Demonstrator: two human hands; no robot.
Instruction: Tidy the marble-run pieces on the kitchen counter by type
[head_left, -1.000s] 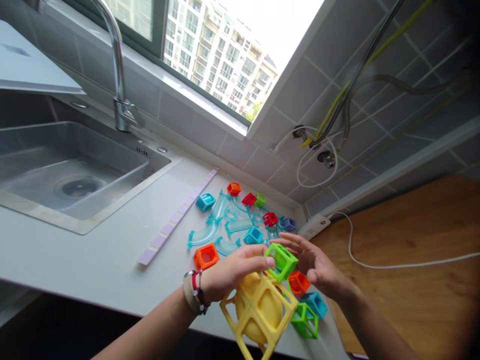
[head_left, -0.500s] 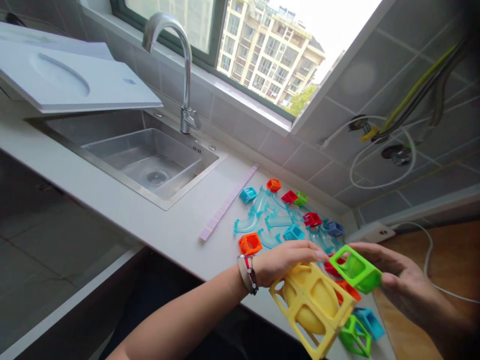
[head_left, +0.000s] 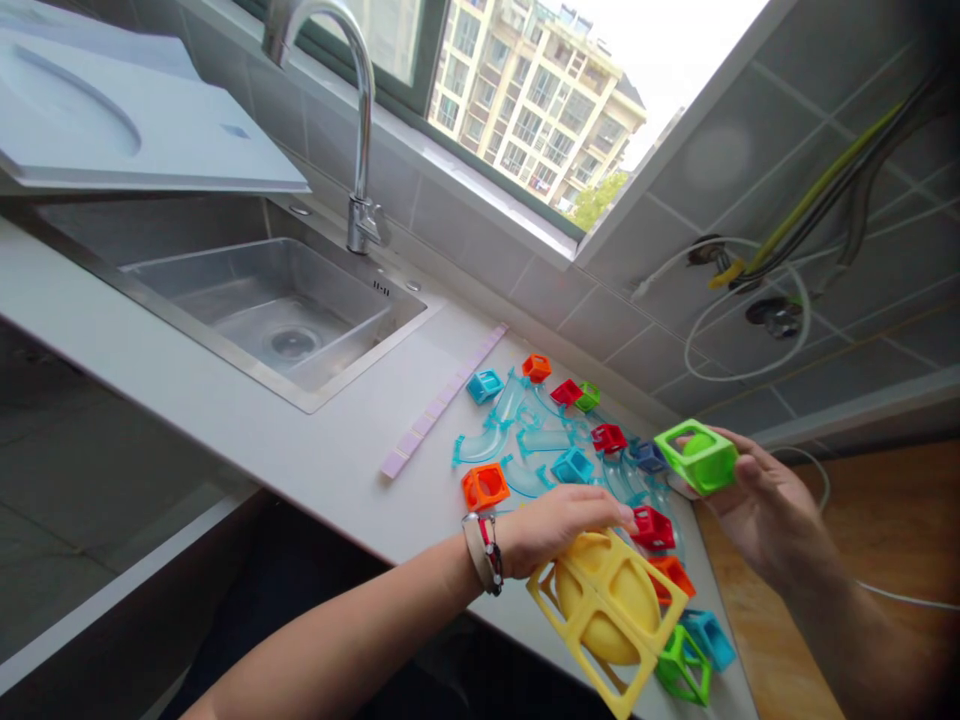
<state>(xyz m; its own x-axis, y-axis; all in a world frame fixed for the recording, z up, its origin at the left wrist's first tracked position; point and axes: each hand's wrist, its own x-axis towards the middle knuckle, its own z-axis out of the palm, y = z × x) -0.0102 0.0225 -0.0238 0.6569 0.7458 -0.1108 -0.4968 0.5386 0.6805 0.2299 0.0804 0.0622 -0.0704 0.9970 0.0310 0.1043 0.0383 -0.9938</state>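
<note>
My left hand point(head_left: 555, 525) is closed on the top of a yellow openwork block point(head_left: 609, 610), which looks like two cube frames joined, with curved walls inside. My right hand point(head_left: 772, 505) grips a green cube block point(head_left: 697, 457) by its right side, raised over the counter's right end. The two blocks are apart. Beneath and beside them on the counter lie a red cube block point(head_left: 652, 528), an orange cube block point(head_left: 672, 578), a blue cube block point(head_left: 709, 640) and another green cube block point(head_left: 684, 668), the last partly behind the yellow block.
Clear blue curved track pieces point(head_left: 544, 440) lie among several coloured cubes, such as an orange cube point(head_left: 485, 487). A pale purple strip point(head_left: 446, 400) separates them from the steel sink point(head_left: 330, 400). A tap point(head_left: 361, 150), a white panel point(head_left: 180, 165) and wall pipes point(head_left: 780, 315) stand around the counter.
My right hand has lifted the green cube block up and away from the yellow block, turning it. The yellow block has shifted slightly left in view as the camera moved.
</note>
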